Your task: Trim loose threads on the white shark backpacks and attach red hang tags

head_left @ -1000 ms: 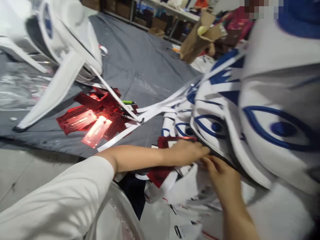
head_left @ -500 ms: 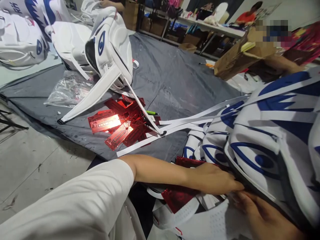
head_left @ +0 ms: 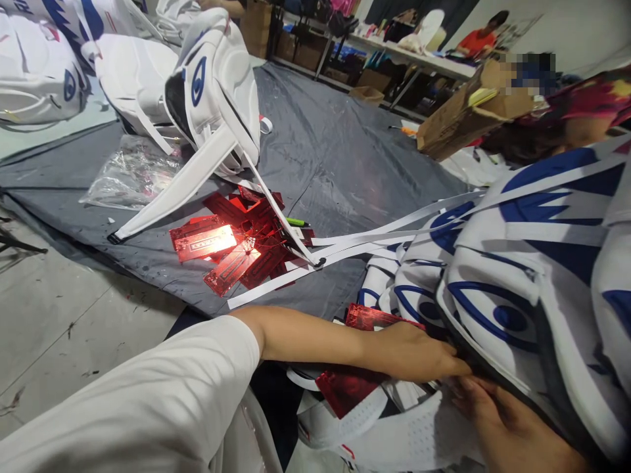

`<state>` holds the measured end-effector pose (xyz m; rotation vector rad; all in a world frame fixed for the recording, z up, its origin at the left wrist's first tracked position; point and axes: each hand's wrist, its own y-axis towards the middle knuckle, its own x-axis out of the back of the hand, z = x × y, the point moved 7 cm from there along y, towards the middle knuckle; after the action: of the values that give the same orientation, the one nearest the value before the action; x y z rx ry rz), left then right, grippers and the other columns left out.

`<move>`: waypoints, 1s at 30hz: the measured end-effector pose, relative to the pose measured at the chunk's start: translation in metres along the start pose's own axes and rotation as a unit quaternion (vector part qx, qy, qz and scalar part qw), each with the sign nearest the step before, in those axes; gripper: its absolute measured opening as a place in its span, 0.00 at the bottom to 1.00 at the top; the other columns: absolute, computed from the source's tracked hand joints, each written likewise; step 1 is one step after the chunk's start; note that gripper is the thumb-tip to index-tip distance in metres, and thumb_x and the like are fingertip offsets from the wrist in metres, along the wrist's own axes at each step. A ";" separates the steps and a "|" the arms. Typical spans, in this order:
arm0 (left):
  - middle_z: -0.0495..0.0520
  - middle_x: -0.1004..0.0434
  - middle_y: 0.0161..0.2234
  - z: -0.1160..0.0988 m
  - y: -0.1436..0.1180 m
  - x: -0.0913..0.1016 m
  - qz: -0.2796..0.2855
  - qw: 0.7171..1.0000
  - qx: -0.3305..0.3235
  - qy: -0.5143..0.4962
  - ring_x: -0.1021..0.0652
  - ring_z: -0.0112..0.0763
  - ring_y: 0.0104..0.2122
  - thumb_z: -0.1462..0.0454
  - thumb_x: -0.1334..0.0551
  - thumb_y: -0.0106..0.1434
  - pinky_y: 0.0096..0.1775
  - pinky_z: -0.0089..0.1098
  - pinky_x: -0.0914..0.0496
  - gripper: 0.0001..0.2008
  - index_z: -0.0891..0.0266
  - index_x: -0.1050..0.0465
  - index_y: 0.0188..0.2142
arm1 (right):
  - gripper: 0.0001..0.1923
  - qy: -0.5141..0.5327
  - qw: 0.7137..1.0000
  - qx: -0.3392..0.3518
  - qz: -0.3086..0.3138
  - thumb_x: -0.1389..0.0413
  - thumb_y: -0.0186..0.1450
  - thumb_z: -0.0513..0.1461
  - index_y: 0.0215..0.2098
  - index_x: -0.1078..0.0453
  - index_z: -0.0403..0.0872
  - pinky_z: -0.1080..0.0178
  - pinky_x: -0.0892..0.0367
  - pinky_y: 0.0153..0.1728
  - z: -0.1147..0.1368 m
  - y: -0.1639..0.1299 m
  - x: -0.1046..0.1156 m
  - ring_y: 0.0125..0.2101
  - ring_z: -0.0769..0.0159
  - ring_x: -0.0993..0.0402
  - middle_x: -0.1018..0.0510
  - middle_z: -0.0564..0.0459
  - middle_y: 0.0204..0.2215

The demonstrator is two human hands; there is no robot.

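At the lower right, my left hand (head_left: pixel 419 355) reaches in with bent fingers at the dark edge of a white and blue backpack (head_left: pixel 493 263). My right hand (head_left: pixel 517 420) comes from below, and its fingertips meet those of my left. Both hands look closed, but whatever is between them is hidden. A shiny red tag (head_left: pixel 352 391) hangs below my left wrist, and another red tag (head_left: pixel 369 316) shows above it. White perforated padding (head_left: pixel 419 433) lies under my hands.
Shiny red tags (head_left: pixel 211 243) lie heaped on the grey cloth (head_left: pixel 320 131) beside a green pen (head_left: pixel 296 222). A white backpack (head_left: pixel 221 85) stands behind, near a clear plastic bag (head_left: pixel 133 174). Toward the back right are a cardboard box (head_left: pixel 448 125) and another person (head_left: pixel 586 105).
The view has shifted slightly, so most things sit a little further left. Both hands stay together at the backpack's edge. The person at the right has moved.
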<state>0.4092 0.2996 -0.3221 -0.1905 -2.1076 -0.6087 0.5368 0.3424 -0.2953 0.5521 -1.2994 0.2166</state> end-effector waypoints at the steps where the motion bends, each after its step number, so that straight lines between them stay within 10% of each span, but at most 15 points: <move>1: 0.59 0.22 0.47 0.000 0.000 0.001 -0.007 1.000 -0.001 0.009 0.19 0.35 0.42 0.70 0.52 0.71 0.30 0.35 0.31 0.17 0.62 0.28 0.50 | 0.12 0.018 1.000 -0.017 0.001 0.46 0.56 0.54 0.22 0.27 0.63 0.56 0.46 0.18 -0.001 0.000 -0.001 0.11 0.58 0.41 0.28 0.46 0.14; 10: 0.60 0.22 0.47 0.003 -0.001 -0.005 -0.011 1.000 -0.016 0.005 0.20 0.33 0.42 0.71 0.53 0.70 0.30 0.34 0.31 0.18 0.62 0.28 0.50 | 0.13 0.050 0.994 -0.097 0.028 0.47 0.52 0.55 0.19 0.30 0.60 0.54 0.45 0.21 0.001 -0.001 -0.002 0.19 0.51 0.31 0.25 0.42 0.19; 17: 0.61 0.25 0.52 0.008 -0.009 0.000 -0.063 0.998 -0.017 -0.023 0.21 0.33 0.46 0.69 0.49 0.71 0.39 0.31 0.27 0.15 0.64 0.28 0.51 | 0.14 0.028 0.999 -0.001 -0.016 0.47 0.57 0.54 0.21 0.29 0.58 0.53 0.43 0.19 0.010 -0.003 -0.006 0.17 0.50 0.31 0.25 0.45 0.18; 20: 0.57 0.25 0.54 0.034 -0.072 0.023 -0.152 0.982 0.067 -0.090 0.24 0.32 0.53 0.58 0.40 0.69 0.48 0.30 0.27 0.15 0.62 0.30 0.52 | 0.15 -0.031 0.997 0.059 -0.049 0.49 0.63 0.50 0.31 0.22 0.55 0.56 0.47 0.16 0.024 -0.024 -0.008 0.13 0.55 0.36 0.28 0.46 0.14; 24: 0.50 0.22 0.38 0.082 -0.236 0.076 -0.388 0.877 0.279 -0.043 0.22 0.28 0.40 0.57 0.37 0.66 0.44 0.29 0.27 0.07 0.57 0.27 0.39 | 0.21 -0.121 0.981 0.125 -0.082 0.51 0.69 0.44 0.55 0.26 0.44 0.60 0.42 0.16 0.072 -0.054 -0.019 0.15 0.58 0.30 0.20 0.44 0.22; 27: 0.57 0.27 0.42 0.107 -0.335 0.109 -0.488 0.785 0.382 0.023 0.26 0.34 0.40 0.59 0.38 0.66 0.44 0.37 0.28 0.10 0.62 0.32 0.44 | 0.21 0.022 0.977 0.205 -0.049 0.54 0.71 0.40 0.57 0.28 0.44 0.59 0.25 0.36 0.152 -0.052 -0.051 0.36 0.56 0.18 0.17 0.41 0.42; 30: 0.63 0.31 0.54 0.131 -0.360 0.131 -0.502 0.747 0.432 0.060 0.27 0.37 0.44 0.59 0.32 0.60 0.50 0.42 0.30 0.30 0.64 0.39 0.57 | 0.23 0.162 0.941 0.288 0.072 0.58 0.72 0.37 0.60 0.31 0.47 0.57 0.28 0.52 0.267 -0.032 -0.100 0.55 0.58 0.26 0.25 0.42 0.57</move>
<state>0.1092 0.0395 -0.4034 1.5440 -2.0066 -0.1260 0.2969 0.1968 -0.3553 0.8746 -0.9431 0.7954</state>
